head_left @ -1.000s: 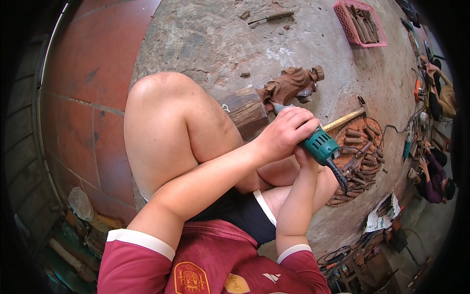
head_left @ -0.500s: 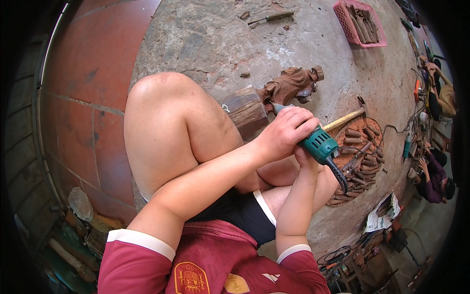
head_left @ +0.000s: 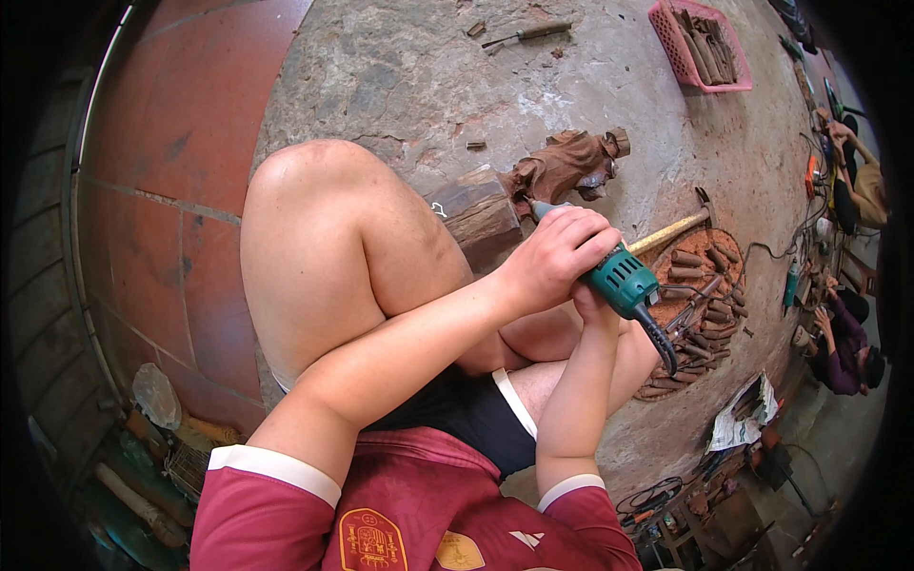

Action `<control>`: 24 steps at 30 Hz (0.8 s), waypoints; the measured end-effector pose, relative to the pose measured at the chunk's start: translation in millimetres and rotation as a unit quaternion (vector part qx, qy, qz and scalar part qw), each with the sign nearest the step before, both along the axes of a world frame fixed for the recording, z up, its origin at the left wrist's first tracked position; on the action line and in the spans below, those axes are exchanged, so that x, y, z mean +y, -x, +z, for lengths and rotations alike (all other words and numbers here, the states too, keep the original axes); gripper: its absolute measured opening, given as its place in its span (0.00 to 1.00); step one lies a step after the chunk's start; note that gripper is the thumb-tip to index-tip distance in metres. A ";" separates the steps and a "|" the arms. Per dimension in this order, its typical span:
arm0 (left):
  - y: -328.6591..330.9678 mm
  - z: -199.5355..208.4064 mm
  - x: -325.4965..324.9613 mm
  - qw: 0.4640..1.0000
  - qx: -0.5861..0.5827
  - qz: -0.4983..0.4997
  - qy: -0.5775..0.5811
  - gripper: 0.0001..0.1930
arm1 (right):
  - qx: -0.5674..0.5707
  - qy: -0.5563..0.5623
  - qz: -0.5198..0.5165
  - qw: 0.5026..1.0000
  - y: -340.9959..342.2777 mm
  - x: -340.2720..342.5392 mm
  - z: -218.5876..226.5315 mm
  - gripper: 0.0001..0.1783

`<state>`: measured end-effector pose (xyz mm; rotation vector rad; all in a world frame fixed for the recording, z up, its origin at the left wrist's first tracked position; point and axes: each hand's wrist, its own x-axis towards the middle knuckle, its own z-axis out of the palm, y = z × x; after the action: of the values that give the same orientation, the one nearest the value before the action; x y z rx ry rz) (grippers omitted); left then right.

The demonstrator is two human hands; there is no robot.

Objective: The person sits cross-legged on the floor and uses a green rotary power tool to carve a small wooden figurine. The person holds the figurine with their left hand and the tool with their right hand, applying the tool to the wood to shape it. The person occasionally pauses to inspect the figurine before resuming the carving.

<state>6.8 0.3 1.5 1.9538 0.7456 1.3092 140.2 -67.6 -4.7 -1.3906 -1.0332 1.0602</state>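
I grip a green die grinder point(head_left: 624, 281) with both hands, and its black cord hangs from the rear end. My left hand point(head_left: 568, 249) wraps over the front of its body from above. My right hand point(head_left: 592, 305) closes on it from below, its fingers mostly hidden behind the tool. The grey nose of the grinder points at a carved wooden figure point(head_left: 564, 169), where the figure meets its rough wooden block point(head_left: 479, 205). Whether the bit touches the wood is hidden. The figure lies on its side on the concrete, beside my raised left knee.
A hammer point(head_left: 671, 231) with a yellowish handle lies beside a round heap of wooden-handled chisels point(head_left: 705, 328). Farther off are a pink basket point(head_left: 672, 48) of wood pieces and a single chisel point(head_left: 528, 34). Two people point(head_left: 847, 338) sit at the far right among tools and cords.
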 end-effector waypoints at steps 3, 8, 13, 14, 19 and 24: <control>0.3 0.5 0.4 1.000 0.000 0.008 -0.005 0.26 | -0.005 0.009 0.005 1.000 0.1 1.3 2.7 0.46; 0.3 0.9 0.6 1.000 0.000 0.008 0.000 0.26 | 0.011 0.020 0.003 1.000 -3.1 -1.9 -6.0 0.49; 2.2 0.6 -0.5 1.000 0.008 0.009 0.001 0.26 | 0.015 0.022 -0.013 1.000 1.3 -4.3 -6.5 0.47; 2.2 1.7 -0.5 1.000 0.003 0.006 0.001 0.23 | 0.014 0.029 -0.020 0.999 1.6 -3.9 -4.4 0.46; 0.7 4.3 -0.2 1.000 -0.004 0.001 0.003 0.19 | 0.014 0.018 -0.039 0.999 4.4 0.4 -1.6 0.42; 2.2 1.3 0.0 1.000 0.003 -0.002 0.008 0.24 | 0.015 0.023 -0.030 0.999 0.9 -1.3 -4.4 0.43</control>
<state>4.6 0.3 2.8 1.9465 0.7533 1.2911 139.3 -68.9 -9.1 -1.4298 -0.9436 1.0636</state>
